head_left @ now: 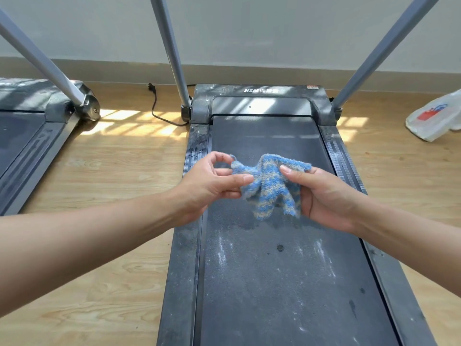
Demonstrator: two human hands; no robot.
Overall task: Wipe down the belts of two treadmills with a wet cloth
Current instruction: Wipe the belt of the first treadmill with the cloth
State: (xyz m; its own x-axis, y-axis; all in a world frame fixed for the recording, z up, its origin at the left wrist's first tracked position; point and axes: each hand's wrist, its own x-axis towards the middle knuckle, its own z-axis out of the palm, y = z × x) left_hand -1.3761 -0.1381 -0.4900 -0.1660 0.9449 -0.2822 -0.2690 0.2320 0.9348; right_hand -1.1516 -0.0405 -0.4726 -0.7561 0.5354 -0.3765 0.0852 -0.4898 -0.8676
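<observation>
A person holds a blue-and-tan terry cloth (272, 186) in the air between both hands, above the belt (274, 283) of the nearer treadmill. The left hand (207, 188) is at the cloth's 9 o'clock. Its thumb presses on the bunched left edge and its curled index finger hooks a loose corner at about 10 o'clock, so it pinches the fabric. The right hand (324, 198) is at the cloth's 3 o'clock, with the thumb laid on the upper right edge and the other fingers tucked beneath, gripping it. The cloth's lower folds hang free toward 6 o'clock. A soft shadow lies on the belt just below them, and the cloth appears not to touch it.

The belt is dark and runs from the middle of the view down to 6 o'clock. It is dusted with pale streaks and specks, thickest below the hands. The side rails (197, 146) on either side are also dusty. At 12 o'clock is the motor cover (259, 91), which carries white lettering. Grey uprights (172, 51) rise from its two ends toward 11 and 1 o'clock.

A second treadmill (22, 136) lies at 9 o'clock, well apart across the wooden floor (119, 171). Between the two machines, at about 11 o'clock, a black power cord (156, 111) trails over the sunlit boards. At 3 o'clock a white plastic bag (434, 118) with red and blue print rests on the floor near the right rail.
</observation>
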